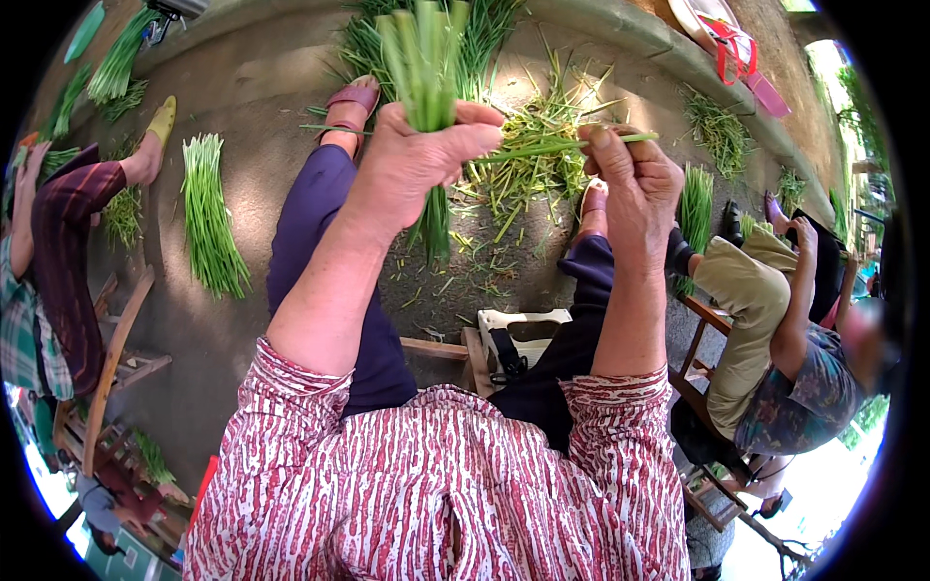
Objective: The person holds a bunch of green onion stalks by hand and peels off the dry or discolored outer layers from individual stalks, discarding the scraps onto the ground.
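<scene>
Left hand [411, 163]: you grip a green bunch [421, 73]
Right hand [635, 174]: you pinch thin stalks [542, 149]
Scraps [531, 194]: piled up, part looks done
Heap [489, 39]: seemingly left to handle

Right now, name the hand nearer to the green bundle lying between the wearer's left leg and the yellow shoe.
Left. The left hand is raised to the right of the green bundle; the right hand is farther right, beyond the left hand.

Head-worn fisheye view, facing downward, close
</scene>
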The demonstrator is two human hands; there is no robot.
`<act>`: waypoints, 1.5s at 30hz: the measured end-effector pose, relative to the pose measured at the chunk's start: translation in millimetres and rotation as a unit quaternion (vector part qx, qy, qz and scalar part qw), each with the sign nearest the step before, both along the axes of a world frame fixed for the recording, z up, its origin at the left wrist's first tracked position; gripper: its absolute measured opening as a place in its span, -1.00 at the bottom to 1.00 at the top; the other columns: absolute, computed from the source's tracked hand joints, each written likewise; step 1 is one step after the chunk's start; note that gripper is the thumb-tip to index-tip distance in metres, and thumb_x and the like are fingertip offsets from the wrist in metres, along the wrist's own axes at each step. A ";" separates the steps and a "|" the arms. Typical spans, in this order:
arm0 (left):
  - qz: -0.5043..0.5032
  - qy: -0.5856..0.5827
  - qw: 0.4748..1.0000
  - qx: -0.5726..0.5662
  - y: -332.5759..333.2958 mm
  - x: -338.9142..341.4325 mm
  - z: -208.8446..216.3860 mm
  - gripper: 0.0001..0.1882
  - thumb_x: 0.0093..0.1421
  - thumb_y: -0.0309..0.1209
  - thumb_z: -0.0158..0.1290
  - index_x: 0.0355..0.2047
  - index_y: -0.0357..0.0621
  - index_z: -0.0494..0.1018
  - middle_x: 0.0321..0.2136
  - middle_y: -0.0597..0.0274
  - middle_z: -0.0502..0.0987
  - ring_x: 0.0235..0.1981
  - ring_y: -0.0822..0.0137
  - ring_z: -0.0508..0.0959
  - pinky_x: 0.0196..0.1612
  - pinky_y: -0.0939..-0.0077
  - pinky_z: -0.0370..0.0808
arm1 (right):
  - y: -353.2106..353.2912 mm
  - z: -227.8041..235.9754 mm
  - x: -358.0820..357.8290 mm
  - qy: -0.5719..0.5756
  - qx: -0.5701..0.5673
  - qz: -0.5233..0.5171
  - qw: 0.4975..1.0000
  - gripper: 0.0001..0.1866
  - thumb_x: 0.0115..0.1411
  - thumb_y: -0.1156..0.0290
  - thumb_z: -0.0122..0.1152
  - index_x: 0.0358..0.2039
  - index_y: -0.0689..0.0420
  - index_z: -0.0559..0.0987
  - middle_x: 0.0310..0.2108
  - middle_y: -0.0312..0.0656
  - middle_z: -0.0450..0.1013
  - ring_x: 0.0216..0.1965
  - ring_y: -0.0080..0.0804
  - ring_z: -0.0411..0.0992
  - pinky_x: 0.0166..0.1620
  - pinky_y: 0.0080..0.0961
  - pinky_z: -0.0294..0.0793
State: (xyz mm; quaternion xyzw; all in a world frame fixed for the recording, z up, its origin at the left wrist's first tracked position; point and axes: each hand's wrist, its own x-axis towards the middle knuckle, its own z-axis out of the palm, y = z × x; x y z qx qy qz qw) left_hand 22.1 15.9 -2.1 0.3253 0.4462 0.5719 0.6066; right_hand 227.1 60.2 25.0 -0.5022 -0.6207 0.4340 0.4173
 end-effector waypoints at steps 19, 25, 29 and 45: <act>0.118 -0.137 0.983 -0.015 8.4 -48.8 -10.6 -0.87 0.07 -0.42 0.20 -0.44 -0.24 0.54 -0.68 0.34 0.42 -0.78 0.65 0.25 -0.70 0.71 0.26 | 14.9 -4.2 39.4 0.231 -0.120 -0.048 0.964 -0.73 0.25 0.34 0.08 -0.21 0.30 0.56 -0.39 -0.16 0.55 -0.46 -0.59 0.46 -0.42 -0.75 0.34; 0.139 -0.222 0.965 0.001 2.0 -87.4 -1.3 -0.82 0.16 -0.42 0.12 -0.31 -0.29 0.46 -0.60 0.30 0.38 -0.74 0.56 0.22 -0.59 0.58 0.23 | 14.4 -4.9 39.8 0.208 -0.133 -0.051 0.968 -0.72 0.21 0.31 0.14 -0.23 0.28 0.57 -0.41 -0.20 0.55 -0.49 -0.63 0.45 -0.46 -0.78 0.30; 0.154 -0.246 0.957 0.010 -0.7 -113.0 -5.5 -0.81 0.17 -0.42 0.10 -0.27 -0.28 0.45 -0.56 0.27 0.37 -0.73 0.51 0.22 -0.55 0.51 0.23 | 17.2 -2.7 41.9 0.188 -0.115 -0.050 0.974 -0.73 0.21 0.30 0.14 -0.23 0.25 0.58 -0.42 -0.24 0.55 -0.49 -0.66 0.45 -0.45 -0.80 0.29; 0.167 -0.273 0.947 0.012 -6.0 -142.8 -4.3 -0.82 0.22 -0.37 0.02 -0.25 -0.23 0.43 -0.58 0.27 0.32 -0.73 0.46 0.19 -0.51 0.47 0.20 | 10.4 2.5 56.2 0.075 -0.161 0.010 0.984 -0.71 0.19 0.26 0.15 -0.22 0.22 0.59 -0.42 -0.29 0.55 -0.47 -0.69 0.42 -0.42 -0.75 0.28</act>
